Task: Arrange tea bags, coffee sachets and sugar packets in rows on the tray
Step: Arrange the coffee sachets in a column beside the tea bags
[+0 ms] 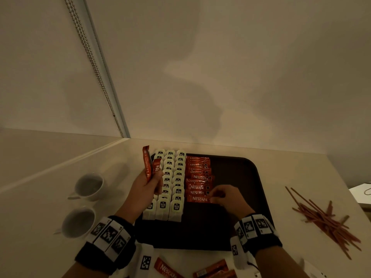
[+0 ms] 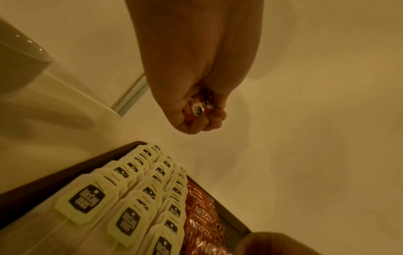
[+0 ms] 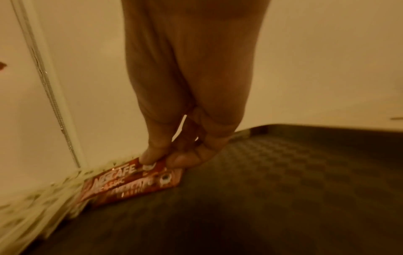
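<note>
A dark tray (image 1: 236, 197) holds three rows of white tea bags (image 1: 170, 181) on its left and a row of red coffee sachets (image 1: 198, 177) beside them. My left hand (image 1: 149, 187) is raised over the tea bags and grips a few red coffee sachets (image 1: 150, 165) upright; their ends show in its fist (image 2: 196, 108). My right hand (image 1: 224, 195) pinches the right end of the nearest coffee sachet (image 1: 199, 199) in the row, thumb and forefinger on it (image 3: 139, 172) as it lies on the tray floor (image 3: 283, 181).
Two white cups (image 1: 88, 185) (image 1: 78, 221) stand left of the tray. Several thin brown stick packets (image 1: 325, 219) lie in a heap on the right. More coffee sachets (image 1: 168, 269) lie on the counter in front of the tray. A wall rises just behind.
</note>
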{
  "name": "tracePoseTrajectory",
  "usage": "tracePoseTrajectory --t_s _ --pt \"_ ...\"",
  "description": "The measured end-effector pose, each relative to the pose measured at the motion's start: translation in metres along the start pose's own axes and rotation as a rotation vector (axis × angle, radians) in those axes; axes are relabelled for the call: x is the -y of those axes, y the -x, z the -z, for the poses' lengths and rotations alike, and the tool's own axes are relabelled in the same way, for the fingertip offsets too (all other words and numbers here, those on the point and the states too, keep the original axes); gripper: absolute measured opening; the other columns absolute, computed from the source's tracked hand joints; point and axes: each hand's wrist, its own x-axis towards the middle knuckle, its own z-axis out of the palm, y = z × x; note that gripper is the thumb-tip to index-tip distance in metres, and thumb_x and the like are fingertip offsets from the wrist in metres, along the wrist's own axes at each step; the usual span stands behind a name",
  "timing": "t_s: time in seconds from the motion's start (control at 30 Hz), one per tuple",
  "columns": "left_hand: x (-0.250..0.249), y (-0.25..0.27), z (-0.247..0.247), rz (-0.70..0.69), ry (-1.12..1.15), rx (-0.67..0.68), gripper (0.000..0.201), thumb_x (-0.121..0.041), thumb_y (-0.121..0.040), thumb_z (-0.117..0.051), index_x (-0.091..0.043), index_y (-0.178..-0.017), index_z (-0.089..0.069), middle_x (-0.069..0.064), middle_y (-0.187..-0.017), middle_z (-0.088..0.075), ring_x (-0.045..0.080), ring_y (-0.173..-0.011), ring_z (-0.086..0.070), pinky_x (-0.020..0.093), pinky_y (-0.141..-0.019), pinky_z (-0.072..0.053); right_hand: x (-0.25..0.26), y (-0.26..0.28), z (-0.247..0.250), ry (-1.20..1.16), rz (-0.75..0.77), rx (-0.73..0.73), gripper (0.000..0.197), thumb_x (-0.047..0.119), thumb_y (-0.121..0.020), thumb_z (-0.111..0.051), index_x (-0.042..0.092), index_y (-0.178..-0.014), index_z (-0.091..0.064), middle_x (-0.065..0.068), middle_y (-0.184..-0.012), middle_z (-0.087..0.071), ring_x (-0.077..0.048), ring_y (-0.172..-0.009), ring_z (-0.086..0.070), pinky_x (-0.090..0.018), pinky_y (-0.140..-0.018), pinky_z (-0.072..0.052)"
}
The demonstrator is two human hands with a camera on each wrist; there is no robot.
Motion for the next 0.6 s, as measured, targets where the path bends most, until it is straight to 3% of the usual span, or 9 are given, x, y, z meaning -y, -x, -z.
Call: tracePoseTrajectory --t_s 0.1,0.2,0.3,0.5,0.6 --pt "-0.001 0.001 0.001 0.000 0.011 0.012 0.022 -0.020 -0.098 -0.046 -0.006 -0.084 -0.054 -0.003 -0.059 -0.054 0.005 -0.050 -0.052 0.024 -0.059 -0.046 -0.005 -0.006 -0.010 -0.008 -0.018 -0.044 0.015 0.011 -0.080 -0.070 0.023 -0.086 -0.062 0.016 -0.096 -0.055 -0.005 -0.101 -0.051 -0.031 -0.098 -0.043" --pt "-0.001 0.002 0.002 0.023 0.025 0.051 0.022 -0.021 -0.098 -0.046 -0.005 -0.086 -0.054 -0.001 -0.064 -0.054 0.008 -0.055 -0.053 0.025 -0.061 -0.048 -0.007 -0.012 -0.015 -0.001 -0.002 -0.110 0.019 0.012 -0.080 -0.070 0.027 -0.082 -0.059 0.016 -0.092 -0.055 -0.003 -0.095 -0.051 -0.024 -0.091 -0.041" --pt "-0.004 0.002 0.002 0.081 0.088 0.128 0.021 -0.019 -0.099 -0.044 -0.002 -0.096 -0.056 0.003 -0.069 -0.057 0.016 -0.062 -0.056 0.026 -0.062 -0.049 -0.008 -0.017 -0.018 0.012 -0.005 -0.149 0.020 0.013 -0.080 -0.071 0.027 -0.082 -0.058 0.013 -0.093 -0.057 -0.005 -0.094 -0.052 -0.023 -0.089 -0.042" --pt "-0.012 0.008 0.002 0.207 0.187 0.314 0.022 -0.018 -0.100 -0.040 -0.010 -0.107 -0.059 0.003 -0.081 -0.069 0.014 -0.070 -0.064 0.026 -0.068 -0.048 -0.007 -0.024 -0.018 0.102 -0.040 -0.224 0.018 0.019 -0.078 -0.073 0.019 -0.090 -0.060 0.002 -0.104 -0.060 -0.010 -0.095 -0.055 -0.026 -0.089 -0.047" --pt "-0.015 0.008 -0.002 0.253 0.206 0.355 0.025 -0.019 -0.101 -0.039 -0.012 -0.111 -0.061 0.006 -0.088 -0.072 0.015 -0.074 -0.064 0.027 -0.070 -0.043 0.016 -0.014 -0.015 -0.075 0.055 -0.265 0.016 0.023 -0.081 -0.070 0.018 -0.092 -0.060 0.005 -0.101 -0.060 -0.005 -0.089 -0.057 -0.021 -0.077 -0.050"
